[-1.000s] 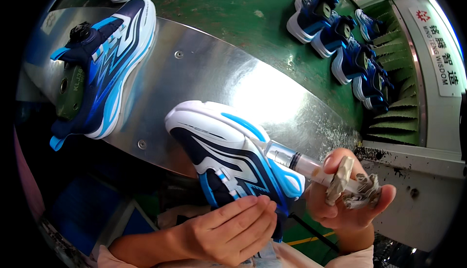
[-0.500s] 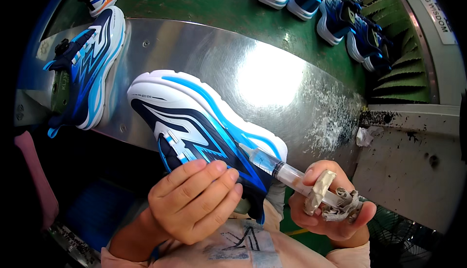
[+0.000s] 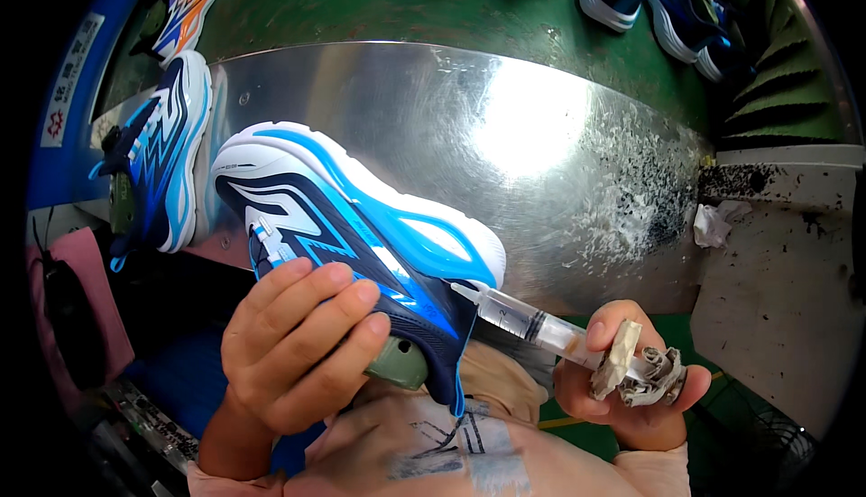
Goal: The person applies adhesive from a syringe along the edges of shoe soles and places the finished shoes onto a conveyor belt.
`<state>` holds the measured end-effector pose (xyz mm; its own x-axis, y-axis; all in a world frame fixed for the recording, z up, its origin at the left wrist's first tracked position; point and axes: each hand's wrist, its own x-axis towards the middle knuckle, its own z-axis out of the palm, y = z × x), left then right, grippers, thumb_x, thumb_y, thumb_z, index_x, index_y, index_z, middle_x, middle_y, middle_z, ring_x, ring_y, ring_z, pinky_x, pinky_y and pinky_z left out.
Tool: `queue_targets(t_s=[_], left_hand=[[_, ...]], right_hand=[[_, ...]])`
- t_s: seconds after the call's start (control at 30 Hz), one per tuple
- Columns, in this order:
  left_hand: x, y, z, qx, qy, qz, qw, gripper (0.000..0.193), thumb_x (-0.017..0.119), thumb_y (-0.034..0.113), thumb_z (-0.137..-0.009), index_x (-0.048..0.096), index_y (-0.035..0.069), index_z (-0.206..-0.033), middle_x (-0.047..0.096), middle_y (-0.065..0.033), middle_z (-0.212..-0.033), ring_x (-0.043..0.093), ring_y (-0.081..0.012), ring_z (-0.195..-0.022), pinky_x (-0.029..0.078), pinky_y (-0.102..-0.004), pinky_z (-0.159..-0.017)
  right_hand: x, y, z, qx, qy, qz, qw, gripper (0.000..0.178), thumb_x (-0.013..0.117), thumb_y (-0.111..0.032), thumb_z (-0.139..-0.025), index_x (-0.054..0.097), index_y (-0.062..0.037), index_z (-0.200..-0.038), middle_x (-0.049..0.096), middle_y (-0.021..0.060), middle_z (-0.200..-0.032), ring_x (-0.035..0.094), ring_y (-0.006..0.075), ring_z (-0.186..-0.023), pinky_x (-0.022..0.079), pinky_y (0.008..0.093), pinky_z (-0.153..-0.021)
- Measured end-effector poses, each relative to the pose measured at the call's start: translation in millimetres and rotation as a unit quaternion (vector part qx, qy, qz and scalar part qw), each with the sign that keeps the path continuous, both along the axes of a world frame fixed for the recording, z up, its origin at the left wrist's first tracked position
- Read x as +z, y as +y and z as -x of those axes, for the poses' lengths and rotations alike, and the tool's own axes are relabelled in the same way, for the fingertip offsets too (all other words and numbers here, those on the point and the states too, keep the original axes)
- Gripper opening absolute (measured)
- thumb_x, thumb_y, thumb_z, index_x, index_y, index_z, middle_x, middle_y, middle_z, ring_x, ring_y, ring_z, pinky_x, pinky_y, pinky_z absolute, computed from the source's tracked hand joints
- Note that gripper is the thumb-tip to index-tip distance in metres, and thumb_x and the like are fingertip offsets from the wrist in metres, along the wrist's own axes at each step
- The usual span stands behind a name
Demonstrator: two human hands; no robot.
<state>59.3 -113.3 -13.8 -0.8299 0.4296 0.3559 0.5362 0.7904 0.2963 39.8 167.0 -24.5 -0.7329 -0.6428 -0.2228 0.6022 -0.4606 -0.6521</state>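
Held shoe [image 3: 361, 235] over metal table [image 3: 541, 136], syringe [image 3: 532, 321] at its right, 2nd shoe [image 3: 158, 163] left

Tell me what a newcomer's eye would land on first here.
The blue, navy and white running shoe at centre, gripped by the left hand above a shiny metal table with a bright glare. Next, the clear plastic syringe in the right hand, its tip at the shoe's heel, with crumpled paper.

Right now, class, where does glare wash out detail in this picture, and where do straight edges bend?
Head view: glare whitens the shiny curved metal plate above the blue-and-white running shoe; fisheye distortion bows the plate's upper edge; black corners frame the picture.
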Motion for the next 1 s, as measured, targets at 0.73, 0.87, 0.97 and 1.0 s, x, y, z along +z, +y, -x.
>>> queue_targets(t_s=[0.73,0.87,0.97,1.0], left_hand=[[31,39,116,-0.246,-0.048,0.225,0.942,0.053,0.067,0.039,-0.077,0.060,0.003,-0.115,0.060,-0.0164,-0.085,0.059,-0.0327,-0.069,0.047,-0.0382,-0.058],[31,68,101,-0.144,-0.065,0.213,0.964,0.053,0.070,0.019,-0.075,0.058,-0.002,-0.123,0.055,-0.0115,-0.071,0.054,-0.0254,-0.057,0.043,-0.0348,-0.052],[34,88,84,-0.027,-0.094,0.204,0.974,0.051,0.066,0.014,-0.079,0.055,-0.006,-0.125,0.055,-0.0111,-0.066,0.054,-0.0259,-0.054,0.043,-0.0350,-0.051],[32,90,81,-0.010,-0.094,0.194,0.976,0.049,0.062,0.011,-0.083,0.051,-0.008,-0.126,0.056,-0.0121,-0.064,0.055,-0.0267,-0.053,0.043,-0.0358,-0.051]], right_hand=[[-33,4,-18,-0.149,-0.094,0.076,0.981,0.103,0.048,-0.082,-0.072,0.030,-0.0022,-0.135,0.044,0.0028,-0.079,0.037,0.0060,-0.068,0.028,0.0197,-0.054],[-37,-2,-19,-0.230,-0.039,0.046,0.971,0.101,0.039,-0.081,-0.077,0.030,0.0044,-0.129,0.047,0.0034,-0.071,0.036,0.0053,-0.059,0.028,0.0188,-0.049],[-33,-3,-21,-0.262,-0.006,0.007,0.965,0.100,0.033,-0.081,-0.080,0.031,0.0086,-0.125,0.048,0.0037,-0.066,0.035,0.0047,-0.053,0.027,0.0181,-0.045],[-31,-4,-22,-0.264,-0.004,-0.002,0.964,0.100,0.033,-0.080,-0.080,0.031,0.0093,-0.125,0.048,0.0037,-0.065,0.035,0.0046,-0.053,0.027,0.0180,-0.045]])
